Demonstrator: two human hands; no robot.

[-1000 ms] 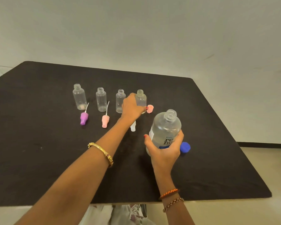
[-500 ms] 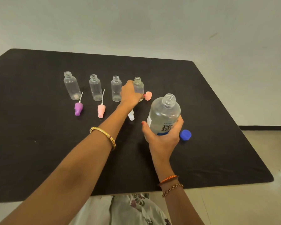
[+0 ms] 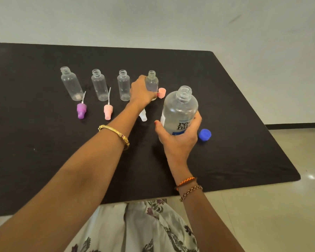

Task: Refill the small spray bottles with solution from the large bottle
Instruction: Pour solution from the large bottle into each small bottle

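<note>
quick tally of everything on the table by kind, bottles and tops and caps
small clear spray bottles: 4
large solution bottle: 1
spray tops: 4, purple, pink, white, peach
blue cap: 1
total: 10

table: covered in a matt black surface, faintly grained, cloth-like;
small spray bottles: clear plastic, smooth and glossy;
large bottle: clear glossy plastic, a smooth printed label is borne;
spray heads: matt purple and pink plastic;
blue cap: ridged plastic;
bangle: shiny gold-coloured metal;
wrist bands: braided thread;
floor: polished, glossy
</note>
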